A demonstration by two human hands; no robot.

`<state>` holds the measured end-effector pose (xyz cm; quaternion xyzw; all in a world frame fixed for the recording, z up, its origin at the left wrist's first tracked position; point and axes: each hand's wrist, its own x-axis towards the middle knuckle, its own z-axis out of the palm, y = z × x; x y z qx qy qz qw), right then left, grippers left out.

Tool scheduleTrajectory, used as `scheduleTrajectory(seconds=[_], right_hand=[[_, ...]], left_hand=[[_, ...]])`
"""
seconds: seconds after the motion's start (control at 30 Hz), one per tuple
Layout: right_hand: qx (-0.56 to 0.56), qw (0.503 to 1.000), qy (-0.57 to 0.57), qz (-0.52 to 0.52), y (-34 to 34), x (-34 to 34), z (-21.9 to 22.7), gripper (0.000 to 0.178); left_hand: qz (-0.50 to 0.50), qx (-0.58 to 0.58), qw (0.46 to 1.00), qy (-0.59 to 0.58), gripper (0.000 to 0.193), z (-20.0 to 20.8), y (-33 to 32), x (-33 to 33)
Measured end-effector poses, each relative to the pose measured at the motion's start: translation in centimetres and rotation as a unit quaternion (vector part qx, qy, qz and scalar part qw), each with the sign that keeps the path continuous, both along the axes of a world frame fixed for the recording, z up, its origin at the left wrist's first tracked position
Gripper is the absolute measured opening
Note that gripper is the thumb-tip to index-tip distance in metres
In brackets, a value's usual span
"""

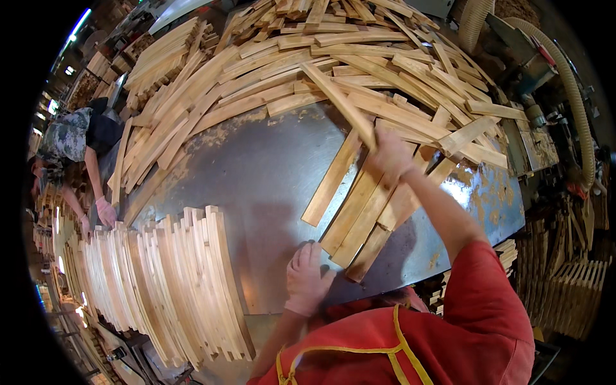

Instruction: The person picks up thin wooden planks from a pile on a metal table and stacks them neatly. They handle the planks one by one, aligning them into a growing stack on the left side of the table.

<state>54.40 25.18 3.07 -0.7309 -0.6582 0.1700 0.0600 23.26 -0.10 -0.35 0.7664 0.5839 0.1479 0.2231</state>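
Note:
My right hand, a little blurred, is closed around the near end of a pale wooden slat. The slat slants up and to the left, over the loose wood behind. Beneath that hand, several wooden boards lie roughly side by side on the metal tabletop, pointing toward me. My left hand rests by the table's near edge, just left of the boards' near ends. Its fingers are stretched out, with nothing in them.
A big heap of loose slats covers the table's far side. Slats stand packed in a row at the near left. A person in a camouflage shirt reaches toward that row. Machinery with a ribbed hose stands on the right.

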Motion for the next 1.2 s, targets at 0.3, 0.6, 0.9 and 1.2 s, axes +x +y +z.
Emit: scheduleTrajectory(seconds=[0.3,0.6,0.9,1.2], right_hand=[[-0.143,0.864,0.418,0.24,-23.4,-15.9,-2.9,0.076],[0.033,0.89,0.441,-0.111,-23.8,-6.2,-6.1,0.06],[0.178,0.571,0.653,-0.464,-9.9,10.4,-4.1,0.035],[0.108,0.739,0.613,-0.257,-12.2,1.8,-5.0,0.012]], left_hand=[[0.237,-0.335,0.71,-0.573,0.047,-1.9,-0.2,-6.0],[0.205,0.042,0.972,0.111,0.075,-2.9,-14.5,-17.6],[0.233,0.038,0.93,0.282,0.094,-0.1,-14.8,-18.6],[0.084,0.092,0.989,0.074,0.093,1.3,-6.4,-5.7]])
